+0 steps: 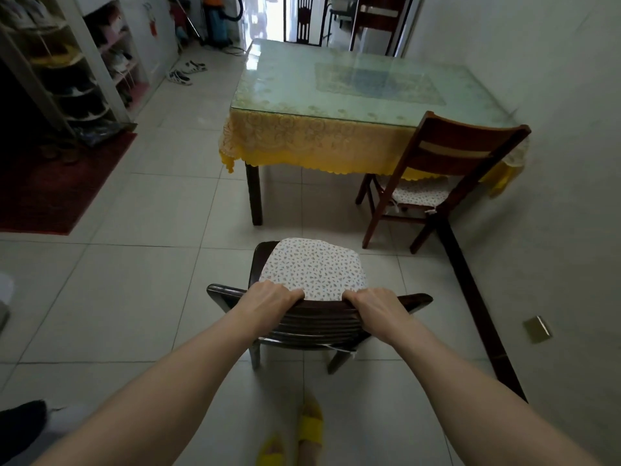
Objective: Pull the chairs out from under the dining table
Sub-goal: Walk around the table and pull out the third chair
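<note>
Facing table: chair [312, 280], hand-gripped backrest

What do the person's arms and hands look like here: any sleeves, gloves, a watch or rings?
Both forearms are bare up to the frame's edge, with no sleeve showing. The left hand and right hand wear no gloves, and no watch, bracelet or ring is visible. Below, the feet wear yellow slippers.

Near chair [312, 290] before the table [336, 95], second chair [437, 173] tucked at right.
</note>
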Available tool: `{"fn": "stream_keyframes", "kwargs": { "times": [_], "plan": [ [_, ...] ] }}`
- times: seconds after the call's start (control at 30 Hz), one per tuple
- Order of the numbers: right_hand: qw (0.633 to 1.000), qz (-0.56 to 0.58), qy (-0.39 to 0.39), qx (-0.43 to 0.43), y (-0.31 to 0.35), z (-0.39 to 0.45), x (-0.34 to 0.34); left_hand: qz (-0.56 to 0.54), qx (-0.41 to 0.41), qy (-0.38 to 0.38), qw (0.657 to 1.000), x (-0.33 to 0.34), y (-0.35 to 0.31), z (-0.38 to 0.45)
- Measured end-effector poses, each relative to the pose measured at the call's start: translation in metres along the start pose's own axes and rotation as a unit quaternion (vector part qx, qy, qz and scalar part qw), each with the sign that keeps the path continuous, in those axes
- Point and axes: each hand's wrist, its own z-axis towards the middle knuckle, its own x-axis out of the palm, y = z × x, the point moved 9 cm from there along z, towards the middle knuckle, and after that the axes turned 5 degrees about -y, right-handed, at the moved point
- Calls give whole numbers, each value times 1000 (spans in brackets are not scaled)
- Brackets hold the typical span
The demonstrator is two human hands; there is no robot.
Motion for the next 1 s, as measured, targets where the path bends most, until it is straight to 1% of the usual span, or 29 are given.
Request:
{"fn": "stream_keyframes", "kwargs": {
  "times": [0.3, 0.53, 0.7, 0.87, 1.0],
  "plan": [
    [1000, 4, 1, 3, 23, -46, 5, 11, 12, 6, 1000, -2, -30, -39],
    [1000, 5, -2, -11, 29, -88, 15, 4, -5, 12, 1000, 1, -68, -67],
    [1000, 1, 1, -13, 32, -118, 22, -4, -9, 2, 1000, 1, -95, -87],
    [1000, -7, 12, -14, 39, -136, 27, -4, -9, 8, 1000, 4, -110, -102],
    [1000, -4, 15, 0, 42, -138, 25, -2, -13, 14, 1000, 4, -109, -106]
  ]
}}
